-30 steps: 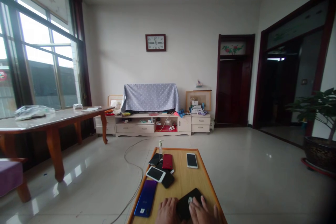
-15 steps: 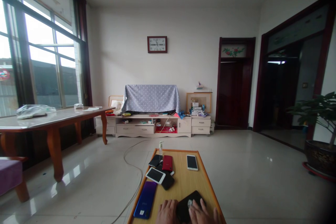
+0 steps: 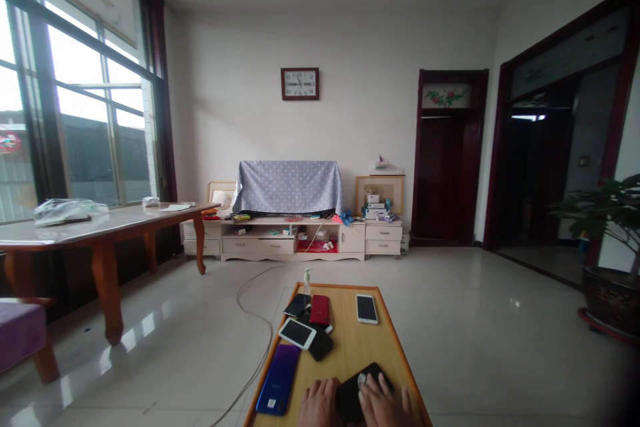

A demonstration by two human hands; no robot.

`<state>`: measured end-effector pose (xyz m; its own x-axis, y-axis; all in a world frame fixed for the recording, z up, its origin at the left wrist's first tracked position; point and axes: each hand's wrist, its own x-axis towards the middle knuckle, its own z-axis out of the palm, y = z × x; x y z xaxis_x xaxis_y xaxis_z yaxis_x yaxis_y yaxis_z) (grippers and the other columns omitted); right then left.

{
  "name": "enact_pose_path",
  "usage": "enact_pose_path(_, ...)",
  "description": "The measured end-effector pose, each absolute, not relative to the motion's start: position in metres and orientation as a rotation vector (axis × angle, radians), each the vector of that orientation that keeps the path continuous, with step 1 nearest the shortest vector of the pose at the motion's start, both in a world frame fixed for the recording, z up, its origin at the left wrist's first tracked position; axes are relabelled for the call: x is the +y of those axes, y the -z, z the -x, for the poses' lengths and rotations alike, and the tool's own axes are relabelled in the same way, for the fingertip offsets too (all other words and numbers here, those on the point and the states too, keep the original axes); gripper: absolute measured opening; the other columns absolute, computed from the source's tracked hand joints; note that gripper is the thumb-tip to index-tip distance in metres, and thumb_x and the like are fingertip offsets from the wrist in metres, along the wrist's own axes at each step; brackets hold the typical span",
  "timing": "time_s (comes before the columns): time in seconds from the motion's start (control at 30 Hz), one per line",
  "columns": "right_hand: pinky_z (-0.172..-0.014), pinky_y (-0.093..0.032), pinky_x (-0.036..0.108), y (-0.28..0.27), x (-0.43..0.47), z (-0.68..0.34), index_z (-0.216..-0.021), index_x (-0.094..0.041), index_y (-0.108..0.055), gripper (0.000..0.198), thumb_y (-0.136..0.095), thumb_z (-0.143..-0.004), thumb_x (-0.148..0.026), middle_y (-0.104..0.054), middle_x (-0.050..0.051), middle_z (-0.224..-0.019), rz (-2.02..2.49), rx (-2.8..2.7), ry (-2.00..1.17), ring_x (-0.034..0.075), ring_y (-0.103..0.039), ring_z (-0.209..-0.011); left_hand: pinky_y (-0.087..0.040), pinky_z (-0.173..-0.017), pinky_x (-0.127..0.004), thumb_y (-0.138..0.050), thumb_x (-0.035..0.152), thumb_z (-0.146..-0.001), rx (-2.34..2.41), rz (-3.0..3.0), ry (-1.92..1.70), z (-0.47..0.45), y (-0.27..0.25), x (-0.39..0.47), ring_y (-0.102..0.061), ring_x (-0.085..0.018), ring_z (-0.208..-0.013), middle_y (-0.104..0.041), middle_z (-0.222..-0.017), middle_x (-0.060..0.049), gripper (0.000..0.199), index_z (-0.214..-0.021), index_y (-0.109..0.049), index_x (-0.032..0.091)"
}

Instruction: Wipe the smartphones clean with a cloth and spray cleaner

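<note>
Low table [image 3: 350,347]: pale wood-grain top, matt, edged in orange-brown wood. Black phone [image 3: 356,392] under both hands: smooth, dull sheen. Blue phone [image 3: 278,387]: glossy, reflective back. Red phone [image 3: 319,310]: glossy. White phone [image 3: 367,308]: glass face, shiny. Floor [image 3: 475,320]: polished tile, mirror-like. Side table [image 3: 100,230]: glossy pale top on varnished wooden legs. Dotted cloth [image 3: 287,187] over cabinet: matt fabric.

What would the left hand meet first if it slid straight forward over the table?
Probably the black phone lying partly under the white phone; the left hand points that way, though depth is unclear.
</note>
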<state>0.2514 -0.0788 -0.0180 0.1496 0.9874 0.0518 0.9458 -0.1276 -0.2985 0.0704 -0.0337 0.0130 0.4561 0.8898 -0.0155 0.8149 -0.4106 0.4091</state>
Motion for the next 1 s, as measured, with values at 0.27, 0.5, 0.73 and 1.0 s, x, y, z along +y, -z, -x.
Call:
enact_pose_path(0.27,-0.119,-0.009,0.069,0.004,-0.082,-0.223,-0.142,-0.04,-0.053,0.054,-0.019,-0.101,-0.051,-0.047,-0.003,-0.151,2.068,-1.987,-0.41,0.03,-0.032,-0.147,-0.035,-0.102,-0.036,-0.052,0.042,-0.076,1.481,-2.386,-0.369,-0.071,-0.006,-0.037,-0.053,-0.027,-0.12,-0.064,-0.128,-0.007,0.059,-0.132,-0.054,0.025)
enact_pose_path(0.5,-0.116,-0.013,0.071,-0.001,-0.084,-0.252,-0.143,-0.038,-0.052,0.055,-0.017,-0.102,-0.051,-0.042,-0.003,-0.155,2.214,-1.767,-0.223,0.032,-0.026,-0.149,-0.031,-0.108,-0.033,-0.061,0.043,-0.067,1.495,-2.418,-0.412,-0.075,0.004,-0.036,-0.049,-0.026,-0.125,-0.06,-0.135,-0.007,0.075,-0.138,-0.049,0.023)
enact_pose_path(0.73,-0.118,-0.007,0.069,0.004,-0.086,-0.222,-0.145,-0.041,-0.049,0.053,-0.017,-0.103,-0.049,-0.046,-0.003,-0.153,1.979,-1.951,-0.368,0.029,-0.031,-0.148,-0.03,-0.109,-0.033,-0.05,0.039,-0.08,1.493,-2.405,-0.433,-0.077,0.007,-0.034,-0.049,-0.025,-0.127,-0.059,-0.138,-0.008,0.064,-0.141,-0.047,0.022)
enact_pose_path(1.0,-0.118,-0.005,0.069,0.0,-0.075,-0.246,-0.142,-0.037,-0.054,0.054,-0.017,-0.103,-0.044,-0.047,-0.002,-0.153,2.176,-1.742,-0.215,0.03,-0.028,-0.149,-0.03,-0.109,-0.034,-0.06,0.043,-0.068,1.488,-2.377,-0.407,-0.078,-0.003,-0.037,-0.049,-0.027,-0.127,-0.061,-0.135,-0.009,0.08,-0.143,-0.044,0.02)
